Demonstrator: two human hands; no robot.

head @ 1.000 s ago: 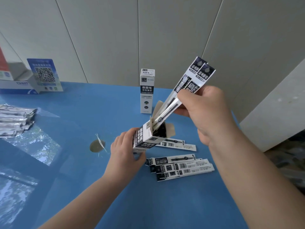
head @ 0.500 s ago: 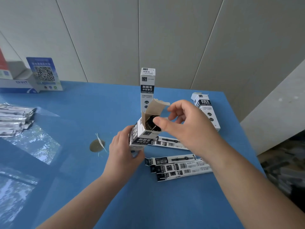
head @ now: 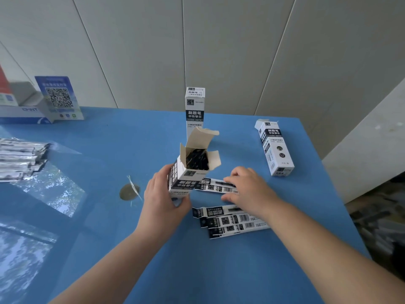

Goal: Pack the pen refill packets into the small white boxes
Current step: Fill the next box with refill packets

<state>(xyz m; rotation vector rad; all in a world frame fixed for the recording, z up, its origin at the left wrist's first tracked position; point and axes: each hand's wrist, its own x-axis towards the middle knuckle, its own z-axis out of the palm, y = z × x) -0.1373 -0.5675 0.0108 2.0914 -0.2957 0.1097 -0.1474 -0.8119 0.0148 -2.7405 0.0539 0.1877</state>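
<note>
Pen refill packets in clear silvery sleeves (head: 22, 159) lay heaped at the blue worktop's (head: 241, 270) left edge. The left hand (head: 163, 194) gripped a small white cardboard box (head: 186, 172), flaps open, already holding dark refills. The right hand (head: 247, 189) lay flat, fingers straight, on 1 loose black-and-white refill packet (head: 213, 185); 3 more (head: 230, 222) sat nearer. Picking it up seemed next, needing a pinch. Bare worktop lay in front.

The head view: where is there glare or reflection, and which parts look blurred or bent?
Head view: the glossy blue table mirrors bright window light and foliage at the left; the wall panel seams bow outward, a wide-angle effect; the QR code sign and the clear-wrapped bundle at the left edge look soft; print on the open box in the left hand reads sharper.
</note>
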